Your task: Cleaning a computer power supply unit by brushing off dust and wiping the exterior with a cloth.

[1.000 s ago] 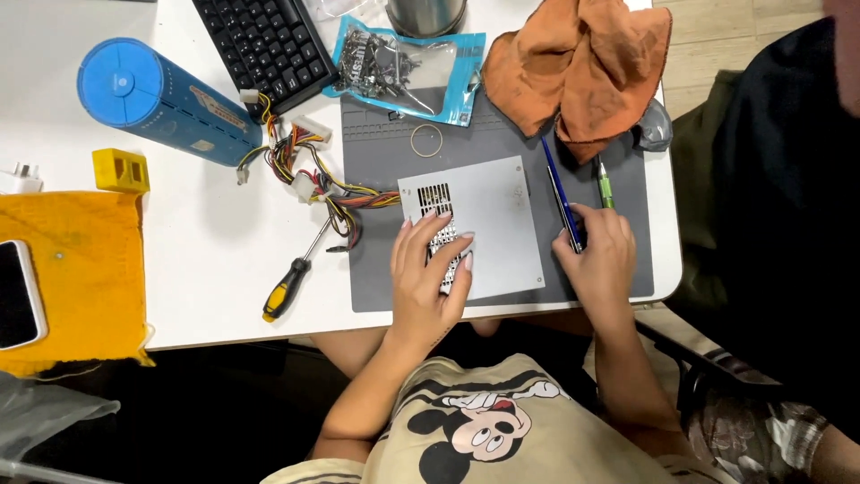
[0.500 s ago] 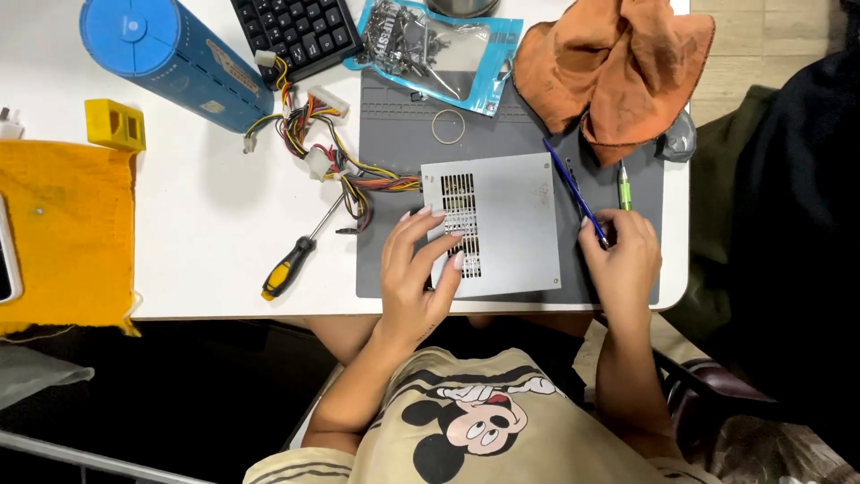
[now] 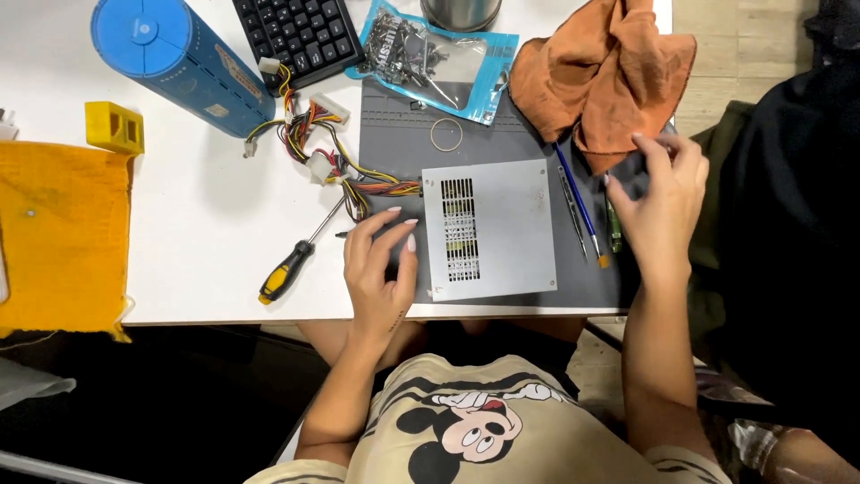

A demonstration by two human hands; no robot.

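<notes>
Left hand point(image 3: 378, 269) flat, fingers together — right hand point(image 3: 658, 202) raised, fingers loosely spread, holding nothing.

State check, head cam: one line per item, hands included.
power supply box: lid closed, flat on grey mat
left hand: open, fingers at the box's left edge
right hand: open, holding nothing, over the mat's right edge
screw bag: lying flat, seal unclear
screwdriver: lying on table, untouched
orange cloth: crumpled
blue brush: lying on mat

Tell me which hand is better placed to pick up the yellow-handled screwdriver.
Left, probably. The left hand rests beside the screwdriver; the right hand is far across the grey metal box.
</notes>
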